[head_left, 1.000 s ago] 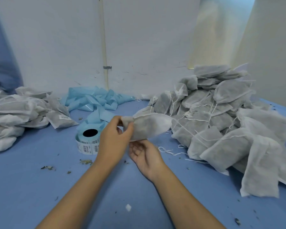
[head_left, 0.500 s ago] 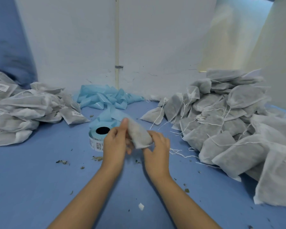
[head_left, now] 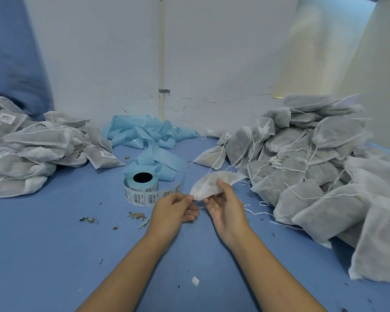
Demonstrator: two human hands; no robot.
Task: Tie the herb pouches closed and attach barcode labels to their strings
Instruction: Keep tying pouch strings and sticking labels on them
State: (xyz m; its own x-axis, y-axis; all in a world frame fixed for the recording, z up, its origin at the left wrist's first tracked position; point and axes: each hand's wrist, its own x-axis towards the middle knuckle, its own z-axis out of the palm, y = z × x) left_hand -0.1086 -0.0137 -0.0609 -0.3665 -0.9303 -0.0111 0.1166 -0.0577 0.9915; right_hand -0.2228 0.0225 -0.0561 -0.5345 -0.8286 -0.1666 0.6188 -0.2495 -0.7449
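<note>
The right hand [head_left: 226, 209] grips a white herb pouch [head_left: 214, 183] just right of the label roll [head_left: 145, 188], above the blue table [head_left: 43, 244]. The left hand [head_left: 173, 210] pinches the pouch's near end with curled fingers, just in front of the roll.

Two hands [head_left: 175, 208], one label roll [head_left: 144, 188], two pouch heaps [head_left: 313, 165], perhaps dozens each.
</note>
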